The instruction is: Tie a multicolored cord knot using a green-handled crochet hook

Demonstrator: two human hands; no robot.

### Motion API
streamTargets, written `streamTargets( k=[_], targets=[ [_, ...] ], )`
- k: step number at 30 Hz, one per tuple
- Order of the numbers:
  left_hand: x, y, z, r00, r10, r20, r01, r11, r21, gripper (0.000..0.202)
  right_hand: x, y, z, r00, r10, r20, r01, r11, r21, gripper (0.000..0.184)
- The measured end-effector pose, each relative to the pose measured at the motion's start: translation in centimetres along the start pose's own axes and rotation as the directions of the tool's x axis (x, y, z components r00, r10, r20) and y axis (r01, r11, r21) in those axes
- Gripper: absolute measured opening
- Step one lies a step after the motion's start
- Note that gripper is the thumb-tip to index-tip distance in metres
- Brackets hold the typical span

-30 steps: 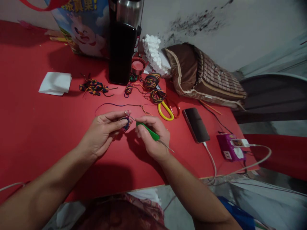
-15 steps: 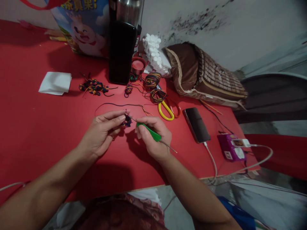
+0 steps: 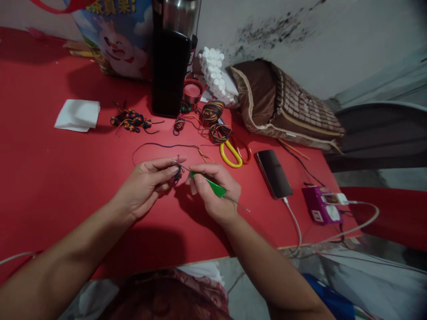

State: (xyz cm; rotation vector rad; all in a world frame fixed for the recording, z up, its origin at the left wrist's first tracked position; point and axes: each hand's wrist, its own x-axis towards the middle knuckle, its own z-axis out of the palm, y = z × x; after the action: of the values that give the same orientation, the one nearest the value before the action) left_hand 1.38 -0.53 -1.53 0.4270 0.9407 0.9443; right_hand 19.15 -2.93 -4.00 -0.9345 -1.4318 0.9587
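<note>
Between the thumb and fingers of my left hand [image 3: 150, 182] is a small dark multicoloured crochet piece [image 3: 179, 173], partly covered by the fingers. My right hand [image 3: 215, 189] grips a crochet hook [image 3: 213, 184] by its green handle; a metal shaft sticks out at each end. The hook's front tip lies at the upper edge of the piece, by my left fingertips. A loose strand of yarn [image 3: 167, 145] curves over the table beyond my hands. Farther back are wound balls of multicoloured yarn [image 3: 212, 111] and a small heap of crocheted pieces [image 3: 131, 121].
Scissors [image 3: 231, 154] with a yellow handle lie right of the yarn. A phone [image 3: 274, 173] on a white cable and a purple power socket [image 3: 322, 204] are at the right. A folded white paper [image 3: 78, 115] lies left; a black phone [image 3: 170, 73] stands at the back.
The crochet piece has turned slightly in my left fingers, and the left index finger reaches a little farther right. My right hand with the hook has shifted slightly down and right.
</note>
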Motion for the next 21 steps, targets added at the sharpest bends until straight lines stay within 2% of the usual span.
streamTargets(
  k=[8,13,19,21],
  targets=[
    [-0.09,0.40,0.17,0.993,0.095,-0.071,-0.098,0.994,-0.037,0.036,0.57,-0.42,-0.20,0.980,-0.190,0.067,0.197,0.973,-0.121,0.025],
    [-0.21,0.36,0.35,0.987,0.141,-0.081,-0.142,0.990,-0.010,0.032,0.76,-0.48,-0.46,0.978,-0.191,0.086,0.200,0.974,-0.105,0.028],
    [-0.62,0.33,0.29,0.989,0.144,-0.044,-0.143,0.990,0.014,0.037,0.87,-0.88,-0.75,0.968,-0.211,0.135,0.226,0.968,-0.108,0.035],
    [-0.69,0.26,0.28,0.985,0.165,-0.041,-0.163,0.986,0.034,0.037,0.86,-0.90,-0.75,0.972,-0.202,0.119,0.217,0.968,-0.130,0.034]
  ],
)
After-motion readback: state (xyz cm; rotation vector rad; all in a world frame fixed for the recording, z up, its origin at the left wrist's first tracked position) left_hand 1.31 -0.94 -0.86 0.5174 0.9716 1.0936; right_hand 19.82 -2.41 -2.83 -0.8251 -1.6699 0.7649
